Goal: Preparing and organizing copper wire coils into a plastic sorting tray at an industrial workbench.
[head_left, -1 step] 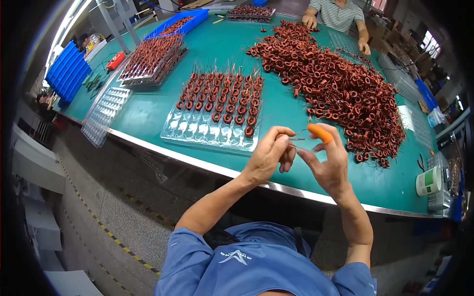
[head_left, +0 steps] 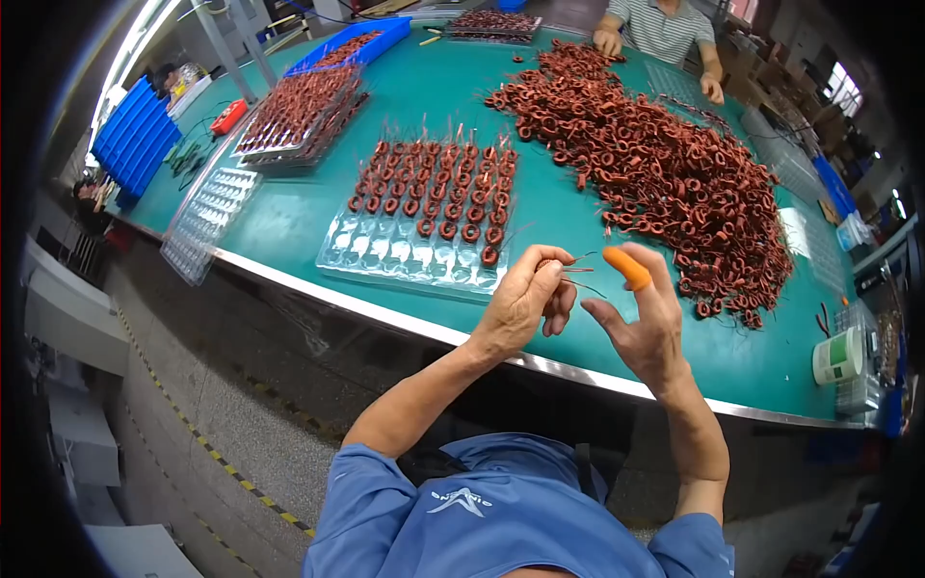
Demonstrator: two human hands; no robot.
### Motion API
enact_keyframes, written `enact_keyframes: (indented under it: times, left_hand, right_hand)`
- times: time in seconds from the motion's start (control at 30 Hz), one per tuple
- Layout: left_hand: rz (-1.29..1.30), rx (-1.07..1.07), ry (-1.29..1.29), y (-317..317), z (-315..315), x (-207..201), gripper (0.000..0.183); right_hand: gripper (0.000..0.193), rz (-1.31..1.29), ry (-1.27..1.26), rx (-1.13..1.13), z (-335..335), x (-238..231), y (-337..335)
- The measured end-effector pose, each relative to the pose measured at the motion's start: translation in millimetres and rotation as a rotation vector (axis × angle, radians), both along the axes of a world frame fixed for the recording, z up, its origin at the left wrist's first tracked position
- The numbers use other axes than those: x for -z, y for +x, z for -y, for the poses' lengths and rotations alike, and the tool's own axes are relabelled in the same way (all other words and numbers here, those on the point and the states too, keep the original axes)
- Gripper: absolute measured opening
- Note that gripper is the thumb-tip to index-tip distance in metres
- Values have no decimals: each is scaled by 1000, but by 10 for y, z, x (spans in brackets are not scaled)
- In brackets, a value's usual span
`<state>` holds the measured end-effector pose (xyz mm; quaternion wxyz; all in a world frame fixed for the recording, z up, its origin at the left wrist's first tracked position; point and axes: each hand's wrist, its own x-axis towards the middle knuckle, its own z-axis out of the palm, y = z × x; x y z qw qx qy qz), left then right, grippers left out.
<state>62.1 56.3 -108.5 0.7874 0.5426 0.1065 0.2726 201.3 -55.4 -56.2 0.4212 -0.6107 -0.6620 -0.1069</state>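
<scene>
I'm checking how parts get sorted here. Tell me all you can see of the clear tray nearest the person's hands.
The clear plastic tray lies flat on the green table near its front edge. It looks thin, glossy and moulded into rows of pockets. Copper-coloured wound coils fill the far rows, wire ends up; the near rows are empty. No hand touches it.

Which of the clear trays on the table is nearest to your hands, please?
The partly filled clear tray just ahead of the left hand: copper coils fill its far rows. The empty tray and the stacked full trays lie farther left.
</scene>
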Motion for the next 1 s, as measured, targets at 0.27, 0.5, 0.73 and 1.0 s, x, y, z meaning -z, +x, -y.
enact_keyframes:
  times: [0.27,0.5,0.73,1.0]
  left_hand:
    - [-133,321,-218,-44,103,-44,32]
    - [-89,64,206,-50,287,140,25]
    - [107,-205,739,-45,387,55,28]
    - [41,-364,908,-160,299,-181,27]
  right_hand:
    - [22,244,138,-128,82,240,65]
    - [12,-292,-52,-48,145,308,-39]
    - [15,-758,-173,-72,229,388,43]
    - [12,-407,15,-80,98,332,-18]
